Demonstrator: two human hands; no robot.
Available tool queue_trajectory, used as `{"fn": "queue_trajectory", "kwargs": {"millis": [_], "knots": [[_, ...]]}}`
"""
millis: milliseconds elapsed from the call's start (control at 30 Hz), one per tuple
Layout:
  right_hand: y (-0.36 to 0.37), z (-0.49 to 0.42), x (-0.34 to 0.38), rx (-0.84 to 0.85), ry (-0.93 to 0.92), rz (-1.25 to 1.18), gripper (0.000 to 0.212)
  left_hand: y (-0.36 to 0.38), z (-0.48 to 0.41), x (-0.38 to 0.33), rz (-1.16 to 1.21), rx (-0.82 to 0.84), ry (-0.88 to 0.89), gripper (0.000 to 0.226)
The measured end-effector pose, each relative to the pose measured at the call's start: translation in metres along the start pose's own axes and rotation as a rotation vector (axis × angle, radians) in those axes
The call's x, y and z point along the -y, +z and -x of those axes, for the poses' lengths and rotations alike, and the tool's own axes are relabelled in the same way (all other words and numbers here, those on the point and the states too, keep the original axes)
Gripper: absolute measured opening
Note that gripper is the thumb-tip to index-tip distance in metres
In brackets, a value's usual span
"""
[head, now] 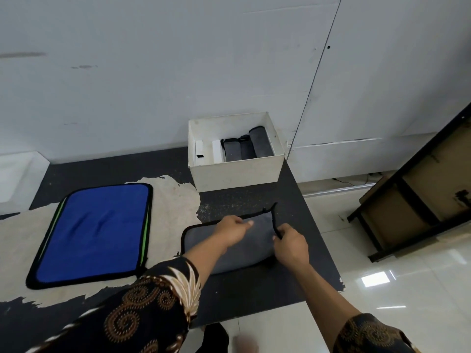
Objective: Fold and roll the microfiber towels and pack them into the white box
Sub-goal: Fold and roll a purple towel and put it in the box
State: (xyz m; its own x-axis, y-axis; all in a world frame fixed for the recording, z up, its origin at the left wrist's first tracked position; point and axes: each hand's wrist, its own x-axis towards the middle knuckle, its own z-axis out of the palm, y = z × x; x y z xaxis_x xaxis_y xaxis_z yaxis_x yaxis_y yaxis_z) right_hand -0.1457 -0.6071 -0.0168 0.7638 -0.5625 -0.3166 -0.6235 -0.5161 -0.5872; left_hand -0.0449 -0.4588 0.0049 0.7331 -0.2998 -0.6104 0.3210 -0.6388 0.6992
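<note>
Head view: grey microfiber towel (204,240) lies on the dark surface (254,289) directly before the person, near the right edge and a little short of the white box (237,174). Its far right corner is raised off the surface, the black trim standing up in a curve. This is judged to be the start of a fold, with the corner about to be carried over the flat part.

Right hand (291,244) is clenched on the black trim at the right edge, knuckles up, wrist turned inward. Left hand (233,229) reaches across from the left with the forearm low over the cloth, fingers curled, and appears to pinch the far edge of the same towel. Both grips sit close together at that corner, presumably to keep the edge taut for an even crease.

White box stands open-topped at the back by the wall. Three rolled grey towels (244,149) are packed side by side in its right part, with small white cartons (200,149) on the left. Blue towel (94,230) lies flat, well apart to the left, not yet handled
</note>
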Motion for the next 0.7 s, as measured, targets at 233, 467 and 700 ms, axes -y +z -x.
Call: {"fn": "queue_trajectory", "kwargs": {"millis": [233, 467, 700], "knots": [[0.011, 0.028, 0.026, -0.084, -0.432, 0.069, 0.022, 0.015, -0.004, -0.029, 0.348, 0.132, -0.195, 0.061], [0.033, 0.043, 0.029, -0.138, -0.429, 0.091, 0.04, 0.0, -0.01, -0.014, 0.232, -0.156, -0.112, 0.01], [0.058, 0.044, 0.036, 0.044, -0.257, 0.113, 0.043, -0.047, 0.007, 0.03, 0.232, -0.273, -0.034, 0.012]]}}
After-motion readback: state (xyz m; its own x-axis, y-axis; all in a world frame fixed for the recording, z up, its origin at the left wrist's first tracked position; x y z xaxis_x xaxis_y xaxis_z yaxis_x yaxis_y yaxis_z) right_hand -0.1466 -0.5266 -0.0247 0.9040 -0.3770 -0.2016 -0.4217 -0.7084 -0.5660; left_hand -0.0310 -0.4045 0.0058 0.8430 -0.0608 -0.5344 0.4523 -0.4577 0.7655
